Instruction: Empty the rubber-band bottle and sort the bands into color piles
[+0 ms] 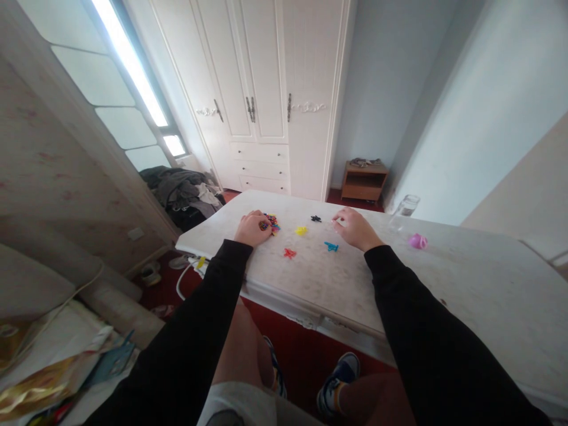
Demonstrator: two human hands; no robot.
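I take the clock face as centred on the small heap of bright yellow pieces (301, 231) lying on the pale, marbled desk (306, 287), with twelve straight away from me. My left hand (252, 229), out at nine o'clock, bends over the multicoloured pile of tiny pieces (272, 223). Its fingers are curled at the near side of that pile, and mixed colours show in the gap by my thumb; I cannot tell whether they grip any piece. My right hand (354, 228) is raised at three o'clock, its fingers loosely bent with the thumb tip close to the forefinger; whether something small sits between them I cannot tell.

Near that hand, a little cluster of black pieces (316, 219) lies towards two o'clock, and a cluster of blue pieces (331, 246) at four. A cluster of red pieces (290, 253) lies at seven. All these sorted colours are apart from one another; their exact shapes are too small to make out.

Farther along the desk at three o'clock sits a rounded pink-purple object (418, 241), with a clear glass jar (406, 206) standing just beyond it. The tall white panelled wardrobe (261, 71) stands at twelve.
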